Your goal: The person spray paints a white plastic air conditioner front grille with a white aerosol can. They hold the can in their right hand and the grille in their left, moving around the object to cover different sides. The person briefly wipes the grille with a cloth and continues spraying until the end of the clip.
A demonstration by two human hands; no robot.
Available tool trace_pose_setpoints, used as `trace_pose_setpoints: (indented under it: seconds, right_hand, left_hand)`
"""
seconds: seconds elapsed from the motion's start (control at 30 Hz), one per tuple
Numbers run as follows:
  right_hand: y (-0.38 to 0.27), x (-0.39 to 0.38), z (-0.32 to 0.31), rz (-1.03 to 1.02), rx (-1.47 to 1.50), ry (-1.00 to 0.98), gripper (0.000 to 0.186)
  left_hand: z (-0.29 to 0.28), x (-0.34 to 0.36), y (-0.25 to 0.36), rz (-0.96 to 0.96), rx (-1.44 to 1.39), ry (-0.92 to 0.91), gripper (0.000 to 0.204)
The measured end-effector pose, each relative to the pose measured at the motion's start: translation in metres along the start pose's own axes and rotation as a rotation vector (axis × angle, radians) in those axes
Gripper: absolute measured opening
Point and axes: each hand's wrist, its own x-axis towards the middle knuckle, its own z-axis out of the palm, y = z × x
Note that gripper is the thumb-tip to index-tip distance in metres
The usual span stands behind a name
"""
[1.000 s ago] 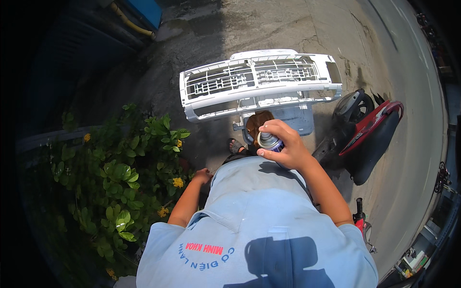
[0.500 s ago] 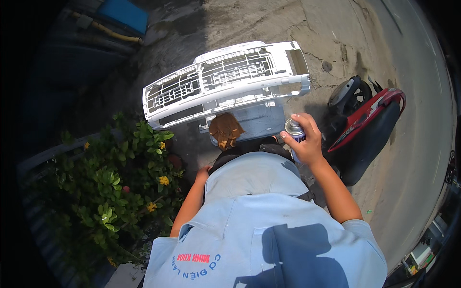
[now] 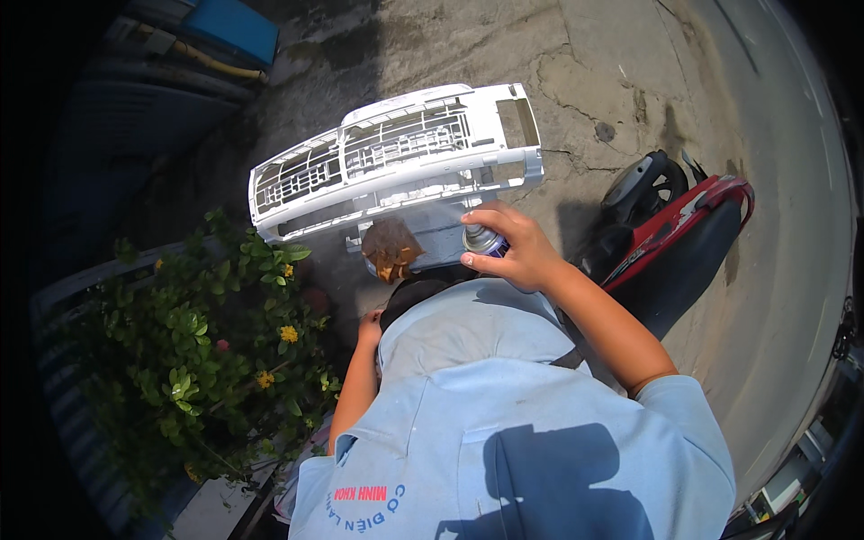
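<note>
My right hand (image 3: 526, 256) is closed round a spray can (image 3: 486, 245), forefinger on the nozzle, in front of a white plastic slatted housing (image 3: 490, 121). A faint mist hangs between the nozzle and the housing. The housing lies on a grey-blue plastic support (image 3: 436, 243). A brown crumpled item (image 3: 389, 247) is below its near edge. My left hand (image 3: 370, 326) hangs low by my waist, beside the plant; its fingers are mostly hidden.
A leafy bush (image 3: 207, 351) with flowers fills the left. A red and black scooter (image 3: 675, 238) stands at right on cracked pavement (image 3: 585, 90), beside the road (image 3: 783, 270). A blue panel (image 3: 229, 31) and a yellow pipe (image 3: 216, 58) are at upper left.
Over the last second the housing has shifted leftward in view. The spray can swung right, then came back left toward the housing over the last half second, and mist shows near the nozzle.
</note>
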Motion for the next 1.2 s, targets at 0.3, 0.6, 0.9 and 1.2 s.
trace_pose_setpoints:
  seconds: [0.3, 0.6, 0.9, 1.2]
  right_hand:
    - [0.009, -0.079, -0.122, 0.39, -0.117, 0.885, 0.051]
    - [-0.024, -0.031, 0.02, 0.143, -0.237, -0.059, 0.048]
    - [0.04, -0.006, -0.096, 0.151, -0.166, -0.097, 0.052]
    - [0.221, -0.016, -0.28, 0.415, -0.255, 0.69, 0.054]
  left_hand:
    - [0.005, 0.037, 0.005, -0.021, 0.247, -0.183, 0.038]
    - [-0.02, 0.061, 0.15, -0.031, 0.167, -0.123, 0.061]
    - [0.059, 0.068, 0.17, -0.001, 0.076, 0.28, 0.035]
    - [0.187, 0.015, 0.265, 0.148, -0.469, 0.085, 0.027]
